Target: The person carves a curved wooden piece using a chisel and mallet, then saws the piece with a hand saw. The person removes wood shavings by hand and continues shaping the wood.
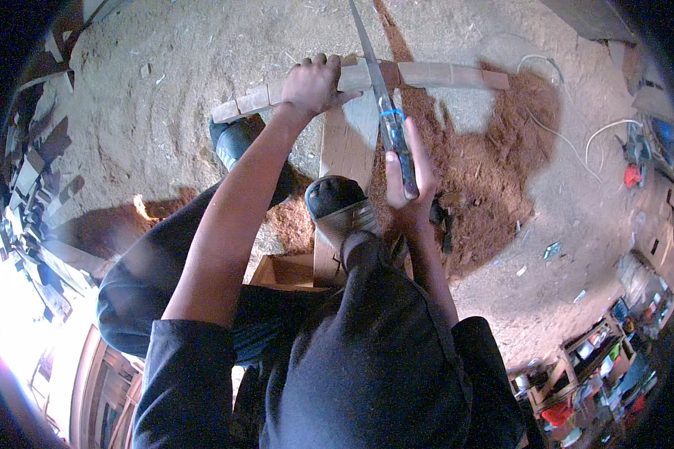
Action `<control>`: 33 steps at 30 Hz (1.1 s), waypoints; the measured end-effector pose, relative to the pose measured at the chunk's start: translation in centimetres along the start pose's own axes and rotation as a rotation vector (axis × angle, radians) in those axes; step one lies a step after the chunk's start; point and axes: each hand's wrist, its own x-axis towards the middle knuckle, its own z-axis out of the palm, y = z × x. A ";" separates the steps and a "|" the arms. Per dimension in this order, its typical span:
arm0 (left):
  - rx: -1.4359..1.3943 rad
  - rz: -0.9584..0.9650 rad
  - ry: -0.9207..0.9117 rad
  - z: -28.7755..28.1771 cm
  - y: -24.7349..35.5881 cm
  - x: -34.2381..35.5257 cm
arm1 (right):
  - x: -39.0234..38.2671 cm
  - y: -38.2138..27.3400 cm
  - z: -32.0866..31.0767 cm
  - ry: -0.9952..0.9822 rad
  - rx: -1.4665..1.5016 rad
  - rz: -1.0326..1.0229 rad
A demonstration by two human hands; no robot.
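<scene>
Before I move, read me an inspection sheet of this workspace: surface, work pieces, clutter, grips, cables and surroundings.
Surface: rough pale floor with small litter and a reddish-brown pile, perhaps sawdust.
Work pieces: long wooden strip with dark crosswise lines; handsaw crossing over it, contact unclear; plank under one sandalled foot.
Clutter: wood scraps at far left; mixed items around an open wooden box at lower right.
Grips: left grip over the strip; right grip closed on the saw handle.
Cables: thin pale wire loosely curved on the floor, right side.
Surroundings: bright glare at the left edge; dim edges, details unclear.
</scene>
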 end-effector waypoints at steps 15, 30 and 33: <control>0.022 -0.021 -0.032 -0.2 -0.1 0.3 | -2.6 -0.6 -1.8 -0.106 -0.114 0.228; -0.037 -0.039 -0.094 -1.1 1.1 0.7 | -5.2 -1.6 -4.9 -0.107 -0.024 0.311; -0.014 -0.043 -0.057 -0.1 -0.5 0.0 | -6.2 -1.6 -5.3 -0.203 -0.164 0.309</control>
